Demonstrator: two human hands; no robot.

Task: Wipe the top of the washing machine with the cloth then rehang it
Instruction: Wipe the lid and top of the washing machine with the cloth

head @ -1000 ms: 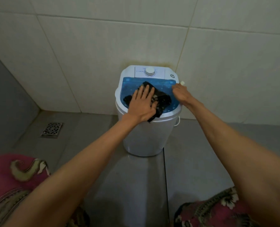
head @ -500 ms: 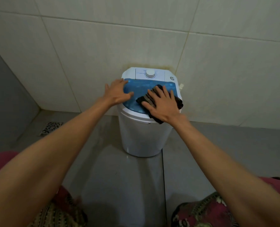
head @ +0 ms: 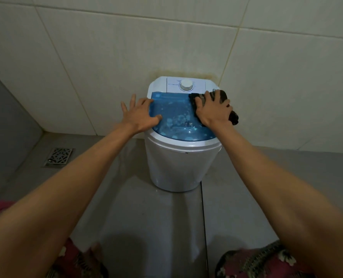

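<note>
A small white washing machine [head: 178, 165] stands on the floor against the tiled wall. Its top has a translucent blue lid [head: 172, 115] and a white dial [head: 186, 84] at the back. My right hand [head: 213, 110] presses flat on a dark cloth [head: 233, 117] at the lid's far right corner; the cloth sticks out past the machine's right edge. My left hand [head: 139, 115] rests open on the lid's left edge, fingers spread, thumb on the blue surface.
A metal floor drain [head: 59, 156] lies in the grey floor to the left. The tiled wall [head: 106, 57] stands directly behind the machine. My patterned pink clothing [head: 267, 261] shows at the bottom corners.
My right hand has slid the cloth from the lid's middle right toward the far right corner. My left hand has stayed on the left edge. A second ago the left hand held the cloth.
</note>
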